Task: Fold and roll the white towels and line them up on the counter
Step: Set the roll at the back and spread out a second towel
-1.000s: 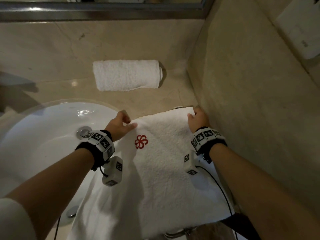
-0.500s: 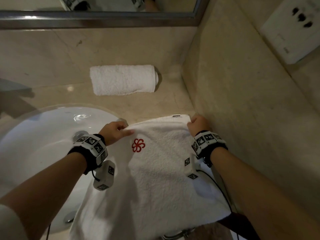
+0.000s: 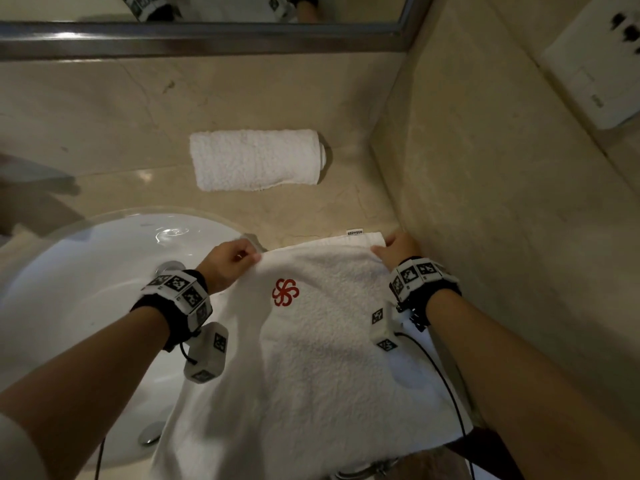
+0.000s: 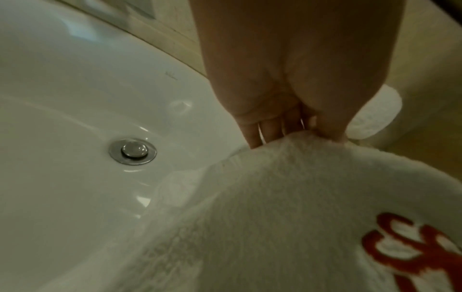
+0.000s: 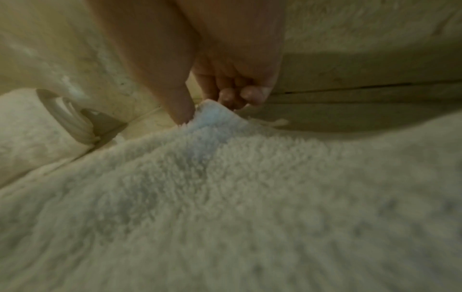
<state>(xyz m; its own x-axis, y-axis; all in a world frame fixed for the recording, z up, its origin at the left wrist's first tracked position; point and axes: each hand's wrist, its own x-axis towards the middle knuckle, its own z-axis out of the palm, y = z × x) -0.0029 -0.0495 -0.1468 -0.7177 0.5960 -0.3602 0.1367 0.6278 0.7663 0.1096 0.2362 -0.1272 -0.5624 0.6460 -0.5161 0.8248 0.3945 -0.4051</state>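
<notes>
Your left hand (image 3: 230, 263) pinches one far corner of the flat towel (image 3: 311, 358) and your right hand (image 3: 396, 249) pinches the other. It lies on the counter (image 3: 304, 213), partly over the sink (image 3: 86, 289). Pull unevenly and the fold may go crooked, or that side may slip into the sink. The rolled towel (image 3: 256, 159) waits by the back wall
</notes>
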